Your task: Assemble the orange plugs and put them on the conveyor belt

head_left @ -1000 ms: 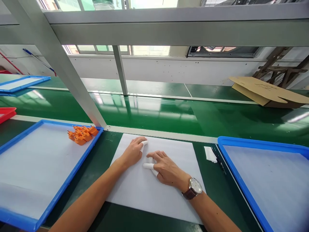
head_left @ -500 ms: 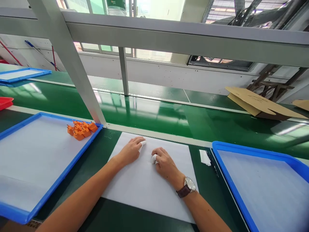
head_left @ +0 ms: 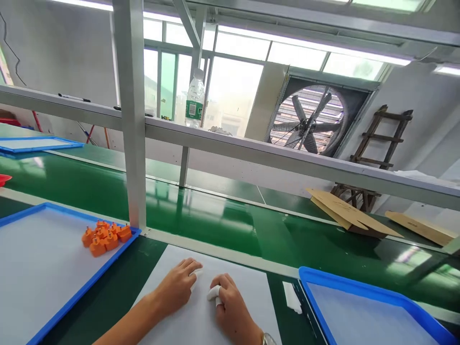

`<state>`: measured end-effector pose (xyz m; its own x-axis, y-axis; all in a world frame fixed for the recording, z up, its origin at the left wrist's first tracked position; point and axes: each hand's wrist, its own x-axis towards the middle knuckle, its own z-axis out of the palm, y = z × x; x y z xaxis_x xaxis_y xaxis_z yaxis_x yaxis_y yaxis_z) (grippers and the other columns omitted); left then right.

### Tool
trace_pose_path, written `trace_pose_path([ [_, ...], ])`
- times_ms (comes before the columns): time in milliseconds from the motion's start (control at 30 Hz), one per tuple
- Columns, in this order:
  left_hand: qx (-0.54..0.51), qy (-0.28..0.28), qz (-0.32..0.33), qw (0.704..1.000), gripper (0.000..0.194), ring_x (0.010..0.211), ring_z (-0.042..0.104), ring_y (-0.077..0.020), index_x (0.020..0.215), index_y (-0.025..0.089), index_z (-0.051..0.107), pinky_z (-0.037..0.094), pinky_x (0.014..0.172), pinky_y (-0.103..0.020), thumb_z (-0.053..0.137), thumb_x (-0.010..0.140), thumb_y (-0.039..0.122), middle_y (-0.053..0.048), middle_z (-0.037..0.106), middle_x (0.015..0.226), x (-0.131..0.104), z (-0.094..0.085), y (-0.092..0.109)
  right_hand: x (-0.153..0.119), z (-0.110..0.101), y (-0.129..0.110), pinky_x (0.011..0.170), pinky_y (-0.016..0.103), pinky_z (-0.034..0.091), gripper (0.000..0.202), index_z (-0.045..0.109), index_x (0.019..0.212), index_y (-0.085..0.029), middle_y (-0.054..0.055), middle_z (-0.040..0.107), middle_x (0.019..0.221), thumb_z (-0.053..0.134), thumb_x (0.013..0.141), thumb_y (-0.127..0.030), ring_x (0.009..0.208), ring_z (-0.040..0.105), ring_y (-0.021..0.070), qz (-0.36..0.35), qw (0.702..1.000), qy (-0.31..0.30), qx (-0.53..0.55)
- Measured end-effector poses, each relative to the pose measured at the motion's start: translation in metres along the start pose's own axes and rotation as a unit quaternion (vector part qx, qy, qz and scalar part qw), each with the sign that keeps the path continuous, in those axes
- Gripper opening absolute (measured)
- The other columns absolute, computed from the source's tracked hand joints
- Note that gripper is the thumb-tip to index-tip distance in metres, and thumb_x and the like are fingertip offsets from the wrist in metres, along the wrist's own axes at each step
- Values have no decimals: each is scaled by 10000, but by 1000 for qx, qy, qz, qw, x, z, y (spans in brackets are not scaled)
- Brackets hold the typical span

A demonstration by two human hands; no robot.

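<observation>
My left hand [head_left: 180,283] rests on a white sheet of paper [head_left: 196,323], fingers loosely bent forward and nothing visible in them. A white covering shows at one of its fingertips. Just to the right, my right hand [head_left: 230,304] lies on the same sheet, fingers slightly curled and apart. White coverings [head_left: 214,292], like finger cots, wrap a finger and what looks like the thumb. No held object is visible there. The hands do not touch each other. A watch [head_left: 268,339] shows at my right wrist, partly cut off by the frame.
Left stands a blue-rimmed tray [head_left: 89,282] with several orange plug-like pieces [head_left: 104,236] in its far corner. Another blue tray [head_left: 359,290] is at right, beside a white scrap [head_left: 292,297]. A metal post [head_left: 133,120] rises behind the bench; flattened cardboard [head_left: 350,211] lies beyond.
The head view has tilted up, so the bench and hands sit lower and the bottle, fan and ladder show. Both hands stay on the sheet in much the same pose.
</observation>
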<state>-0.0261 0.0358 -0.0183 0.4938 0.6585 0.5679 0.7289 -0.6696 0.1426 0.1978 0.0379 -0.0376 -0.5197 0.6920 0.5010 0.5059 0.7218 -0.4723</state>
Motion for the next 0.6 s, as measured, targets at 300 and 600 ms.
trace_pose_path([
  [300,9,19,40,999,373,825,622,-196,743,172,605,562,704,-317,417,565,-98,-54,696,967,-5,12,9,4,-1,2,813,327,470,424,563,755,-204,32,650,962,414,530,123,922,569,200,46,998,-28,43],
  [600,7,28,58,998,247,564,524,-138,682,201,529,391,518,-236,454,661,-33,-14,576,672,-12,24,14,5,7,11,753,286,435,388,542,706,-191,14,662,909,448,447,82,867,577,186,55,998,-7,28],
])
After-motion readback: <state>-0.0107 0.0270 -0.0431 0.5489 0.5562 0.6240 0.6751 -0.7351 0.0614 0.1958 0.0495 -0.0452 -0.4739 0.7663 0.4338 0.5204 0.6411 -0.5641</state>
